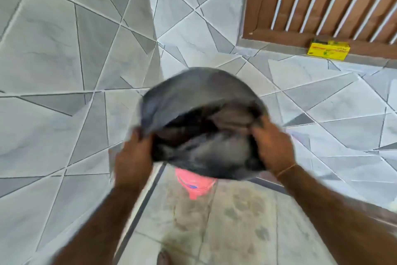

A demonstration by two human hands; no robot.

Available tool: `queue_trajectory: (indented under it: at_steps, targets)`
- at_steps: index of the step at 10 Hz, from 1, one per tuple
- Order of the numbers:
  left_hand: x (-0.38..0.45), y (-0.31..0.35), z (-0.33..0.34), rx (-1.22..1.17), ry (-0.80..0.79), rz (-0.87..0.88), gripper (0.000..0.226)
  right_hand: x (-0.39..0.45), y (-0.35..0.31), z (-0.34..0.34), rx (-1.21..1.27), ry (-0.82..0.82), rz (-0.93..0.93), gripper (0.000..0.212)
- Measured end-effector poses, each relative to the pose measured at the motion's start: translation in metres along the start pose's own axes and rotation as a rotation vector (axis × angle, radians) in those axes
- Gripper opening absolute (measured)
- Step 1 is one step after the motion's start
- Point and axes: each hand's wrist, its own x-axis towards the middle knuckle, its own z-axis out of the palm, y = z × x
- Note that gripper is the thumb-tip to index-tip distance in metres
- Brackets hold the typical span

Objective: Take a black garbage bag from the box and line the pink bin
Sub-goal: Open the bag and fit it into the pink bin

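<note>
A black garbage bag billows open in the middle of the view, blurred by motion. My left hand grips its mouth on the left side and my right hand grips it on the right, holding the opening wide. Below the bag stands the pink bin, with only its lower part showing; its rim is hidden behind the bag. The yellow bag box lies on a ledge at the foot of the wooden door, far right and apart from my hands.
Grey and white triangle-patterned tiles cover the wall and corner behind the bin. A brown door with white bars is at the upper right. The stained floor tiles lie below the bin, with a dark strip along the wall's base.
</note>
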Motion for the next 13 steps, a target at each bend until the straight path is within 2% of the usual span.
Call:
queue_trajectory:
  at_steps: [1, 2, 3, 4, 6, 8, 11, 12, 13]
  targets:
    - [-0.019, -0.048, 0.072, 0.103, -0.656, -0.105, 0.037, -0.013, 0.012, 0.091, -0.161, -0.673, 0.189, 0.033]
    - [0.005, -0.078, 0.088, -0.044, -0.651, -0.216, 0.024, -0.001, 0.006, 0.123, -0.188, -0.609, 0.213, 0.052]
    - [0.05, -0.105, 0.087, -0.098, -0.612, -0.213, 0.021, 0.027, -0.026, 0.132, -0.068, -0.556, 0.274, 0.036]
    - [0.088, -0.128, 0.088, -0.139, -0.524, -0.27, 0.021, 0.058, -0.049, 0.141, 0.093, -0.408, 0.34, 0.029]
    - [0.145, -0.152, 0.107, -0.324, -0.378, -0.45, 0.039, 0.114, -0.085, 0.148, 0.116, -0.324, 0.306, 0.02]
    - [0.172, -0.162, 0.116, -0.407, -0.353, -0.542, 0.046, 0.143, -0.1, 0.159, 0.106, -0.346, 0.299, 0.031]
    - [0.174, -0.168, 0.144, -0.252, -0.438, -0.439, 0.053, 0.148, -0.113, 0.185, 0.238, -0.424, 0.349, 0.034]
    - [0.165, -0.17, 0.153, -0.203, -0.515, -0.44, 0.045, 0.136, -0.12, 0.199, 0.196, -0.477, 0.244, 0.041]
    - [0.153, -0.175, 0.172, -0.191, -0.57, -0.438, 0.039, 0.123, -0.123, 0.218, 0.264, -0.621, 0.3, 0.064]
